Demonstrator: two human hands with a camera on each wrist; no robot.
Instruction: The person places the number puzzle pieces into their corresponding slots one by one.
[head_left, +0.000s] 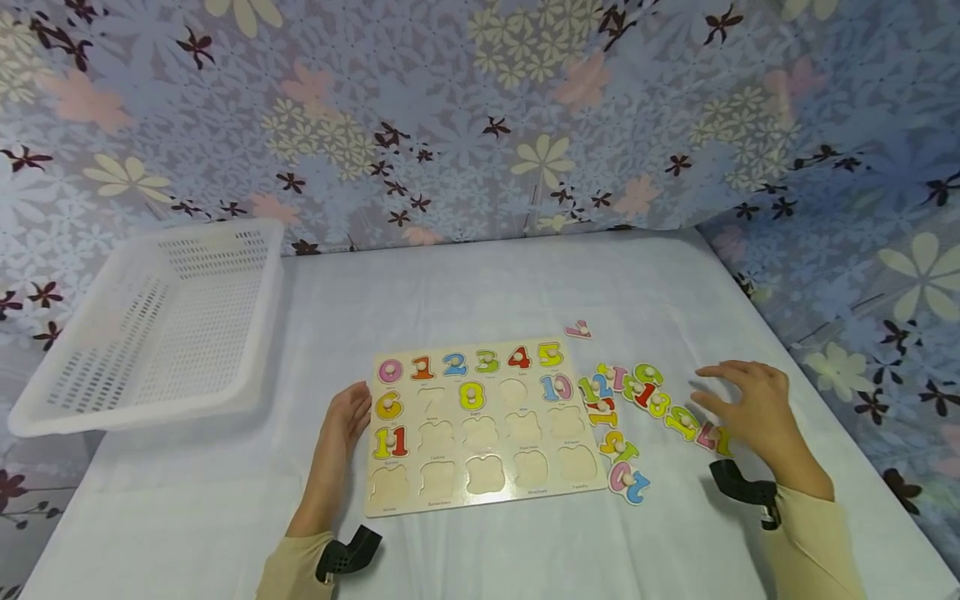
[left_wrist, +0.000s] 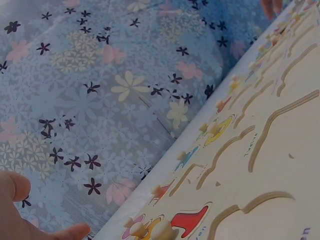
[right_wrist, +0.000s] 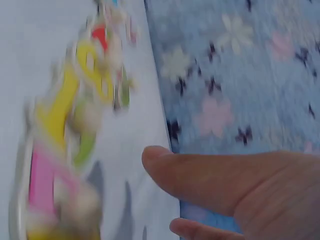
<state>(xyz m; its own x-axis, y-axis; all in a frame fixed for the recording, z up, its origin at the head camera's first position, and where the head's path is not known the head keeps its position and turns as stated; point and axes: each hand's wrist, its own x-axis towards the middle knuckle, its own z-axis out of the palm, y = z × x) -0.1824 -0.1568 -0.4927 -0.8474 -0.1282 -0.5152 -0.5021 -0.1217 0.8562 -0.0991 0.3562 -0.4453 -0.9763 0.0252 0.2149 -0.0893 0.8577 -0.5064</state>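
A wooden number puzzle board [head_left: 483, 475] lies on the table, with pieces 0 to 5 along its top row and 6, 8, 10 and 11 in lower slots. My left hand [head_left: 351, 414] is at the board's left edge, fingers fairly straight. To the right, my right hand [head_left: 753, 408] hovers with thumb and fingers spread, holding nothing. Nearest to it is a pink and yellow number piece [head_left: 712, 437], blurred in the right wrist view beside the thumb [right_wrist: 195, 175]. A yellow and green piece [head_left: 682, 423] lies just left of that one.
Several loose knobbed pieces trail along the board's right side, among them a pink and blue 20 [head_left: 628, 483]. A pink 7 [head_left: 578, 330] lies beyond the board's far right corner. At the left stands a white perforated basket [head_left: 262, 333]. Flowered cloth [head_left: 450, 125] hangs behind the table.
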